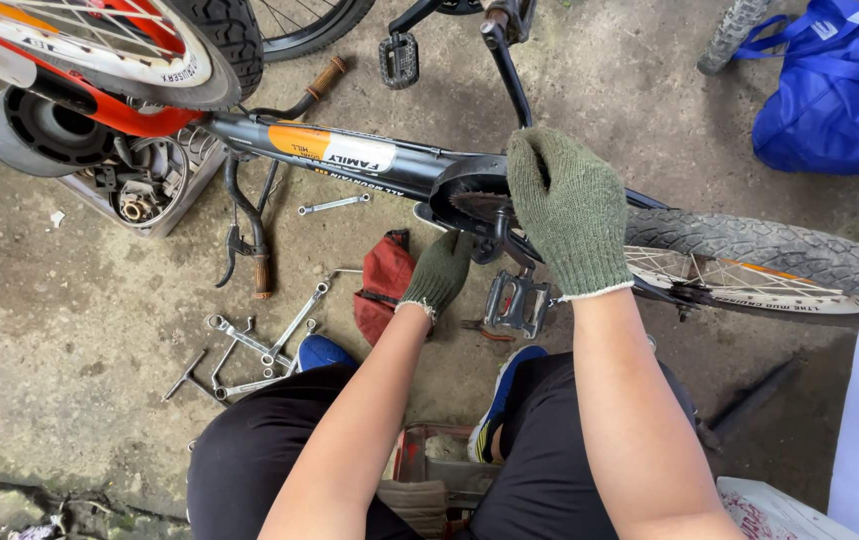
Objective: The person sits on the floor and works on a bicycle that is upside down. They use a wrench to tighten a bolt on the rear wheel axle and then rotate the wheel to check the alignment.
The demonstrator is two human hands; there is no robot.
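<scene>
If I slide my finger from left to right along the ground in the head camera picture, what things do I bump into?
Pile of wrenches → red cloth → left hand → pedal → right hand → back tyre.

light: soft, even daylight, bright enough | shadows: faint, under the bicycle frame [350, 150] left of the right hand [568, 205] | glare: none | focus: sharp around both hands | edges: wide-angle bending at the corners

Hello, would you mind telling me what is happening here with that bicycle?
A person in green knit gloves works on a small black bicycle lying on concrete. The right hand rests on the chain guard at the crank; the left hand reaches beneath the frame beside it. Wrenches and a red cloth lie nearby.
</scene>
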